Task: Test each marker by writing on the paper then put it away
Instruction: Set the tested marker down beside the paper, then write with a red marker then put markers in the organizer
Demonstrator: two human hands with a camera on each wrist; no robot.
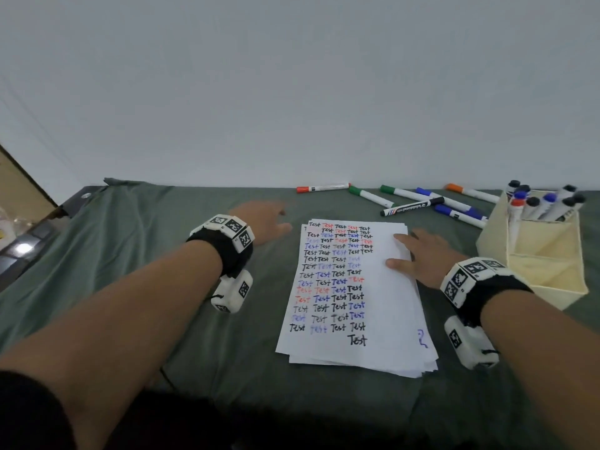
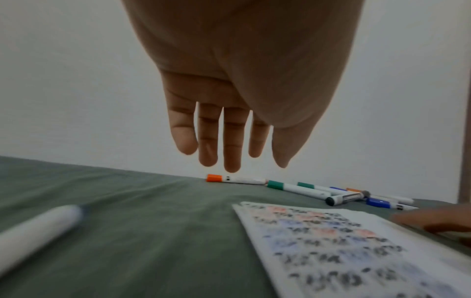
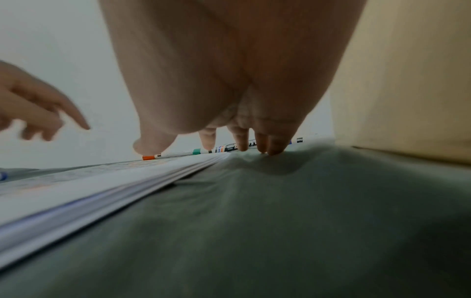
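A stack of white paper [image 1: 383, 287] covered in rows of "Test" lies on the green cloth. My right hand [image 1: 412, 251] rests flat on its right edge, thumb on the sheet and fingertips [image 3: 272, 149] on the cloth, holding nothing. My left hand [image 1: 272, 219] hovers left of the paper's top corner with straight, empty fingers [image 2: 230, 153]. Loose markers lie by the wall: orange [image 1: 321, 188], two green [image 1: 370, 196], black [image 1: 412, 206] and blue [image 1: 461, 214]. A blurred white marker [image 2: 38, 227] lies on the cloth under my left wrist, hidden in the head view.
A cream divided organizer box [image 1: 548, 280] stands right of the paper, with several capped markers [image 1: 545, 203] upright in its back compartment. A white wall runs right behind the table. The table's left edge and a dark object [image 1: 19, 251] lie at far left.
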